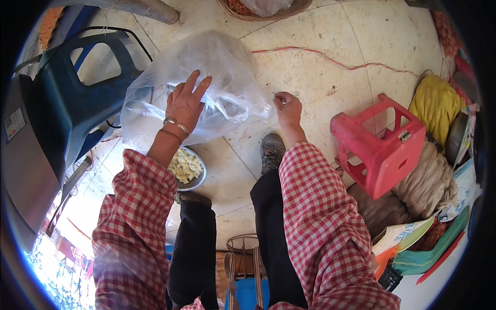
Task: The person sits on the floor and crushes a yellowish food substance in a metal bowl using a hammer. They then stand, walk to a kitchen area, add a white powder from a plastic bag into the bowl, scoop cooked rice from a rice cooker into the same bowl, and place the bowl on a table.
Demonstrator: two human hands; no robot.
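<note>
A large clear plastic bag lies spread over the tiled floor before me. My left hand, with metal bracelets at the wrist, is over the bag with its fingers apart, nothing visible gripped. Just right of the bag's edge is my right hand, its fingers curled with thumb and forefinger together; whether something thin is between them cannot be told. A metal bowl of pale yellow, lumpy food sits on the floor below my left wrist, partly hidden by the sleeve.
A dark teal plastic stool stands at left, beside a grey metal-like cabinet. A pink plastic stool lies tipped at right, near cloth sacks. A wicker basket and a red-and-white cord are beyond.
</note>
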